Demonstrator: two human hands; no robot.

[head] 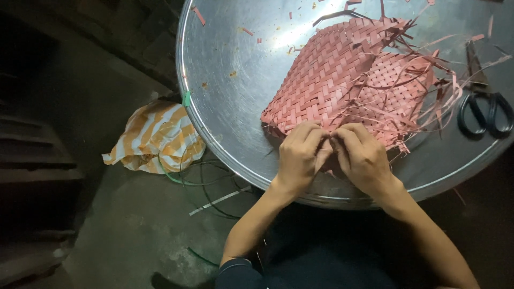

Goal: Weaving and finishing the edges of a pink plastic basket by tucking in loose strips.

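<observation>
Woven mat piece (348, 80): pink flat strips plaited in a herringbone and checker pattern, roughly diamond-shaped, with loose unwoven strip ends (439, 91) fraying out on its right side. It lies on the round metal tray (235, 101), towards the near rim.

Round metal tray: shiny, shallow, silver-coloured, serving as worktop; scattered with small pink offcuts (199, 16).

Left hand (298, 158): fingers curled and pressed together, pinching the mat's near edge.

Right hand (364, 158): fingers likewise bent, pinching the same edge, touching the left hand's fingertips.

Scissors (484, 109): black loop handles, lying on the tray just right of the loose strips.

Cloth bundle (155, 138): orange-and-white striped, crumpled, on the grey concrete floor (128, 225) left of the tray, beside thin green and pale strands (184, 179).
</observation>
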